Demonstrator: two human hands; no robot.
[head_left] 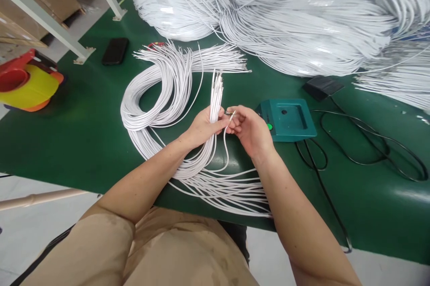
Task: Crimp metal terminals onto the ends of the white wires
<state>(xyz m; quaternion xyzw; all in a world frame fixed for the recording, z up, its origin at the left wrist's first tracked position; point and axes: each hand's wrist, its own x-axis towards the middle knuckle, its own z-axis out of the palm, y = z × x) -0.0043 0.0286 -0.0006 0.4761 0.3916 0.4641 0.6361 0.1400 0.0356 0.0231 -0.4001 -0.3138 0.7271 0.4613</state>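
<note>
Our left hand is closed round the bundle, thumb across the front, tips poking up above the fist, prob. so the ends sit tog. and can be got at one by one. Our right hand is half-curled just beside it, fingertips at the end of one wire that bows out from the rest; looks like a light pinch, but fingers overlap, so can't tell for sure. That wire's end is b/w the two hands, likely b/c it's easiest to see and finger there. The coil lies on the table to the left of our left hand, looped, prob. to keep the length compact; more strands run under our right forearm. Just right of our right hand is the teal box, w/ a green button facing us, handy for a short reach, we'd say. Beyond both hands sits the big pile, set back, prob. to leave elbow rm.
</note>
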